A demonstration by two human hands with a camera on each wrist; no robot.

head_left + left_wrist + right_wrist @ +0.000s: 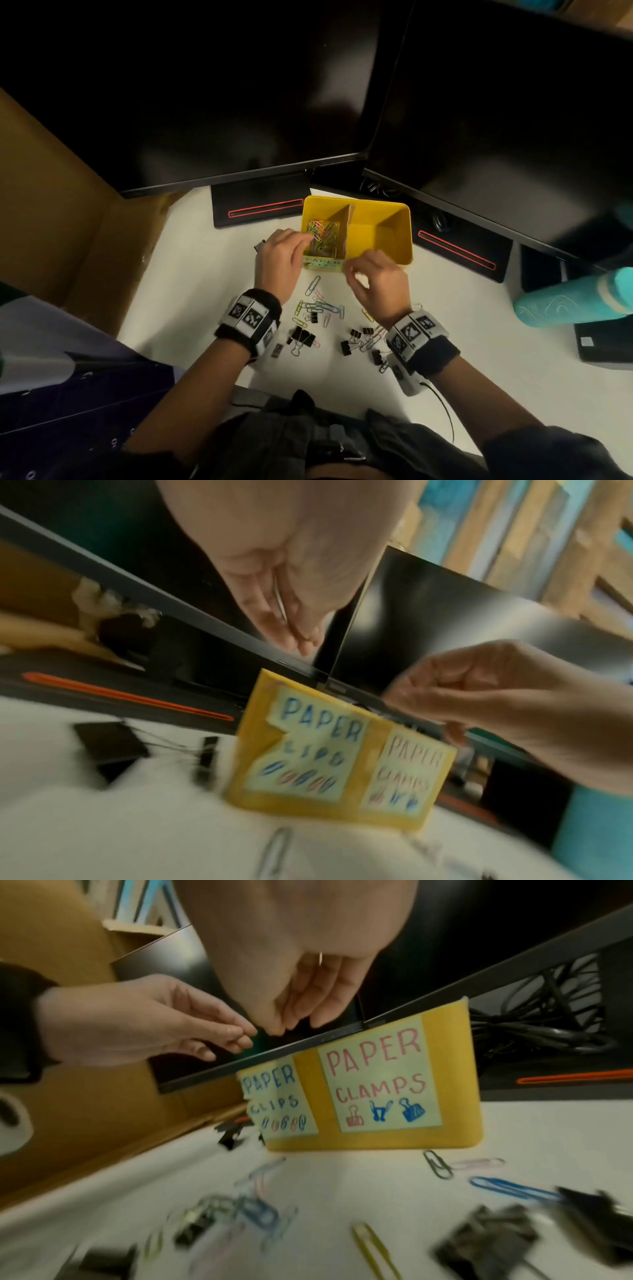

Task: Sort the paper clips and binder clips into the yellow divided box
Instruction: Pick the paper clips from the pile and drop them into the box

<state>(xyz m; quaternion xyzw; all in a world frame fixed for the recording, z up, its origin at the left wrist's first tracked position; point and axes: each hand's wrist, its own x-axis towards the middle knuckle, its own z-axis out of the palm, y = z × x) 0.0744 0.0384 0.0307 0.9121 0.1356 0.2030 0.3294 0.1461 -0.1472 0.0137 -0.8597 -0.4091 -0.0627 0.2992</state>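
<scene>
Over yellow box (394,219), left hand (279,258) pinching clip (280,599)

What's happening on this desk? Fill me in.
A person is sorting clips into a yellow divided box. The left hand is at the left compartment, which holds coloured paper clips, and pinches a thin wire clip. The right hand hovers at the box's front with fingers curled, a bit of wire showing between them. The right compartment looks empty. Loose paper clips and black binder clips lie on the desk.
</scene>
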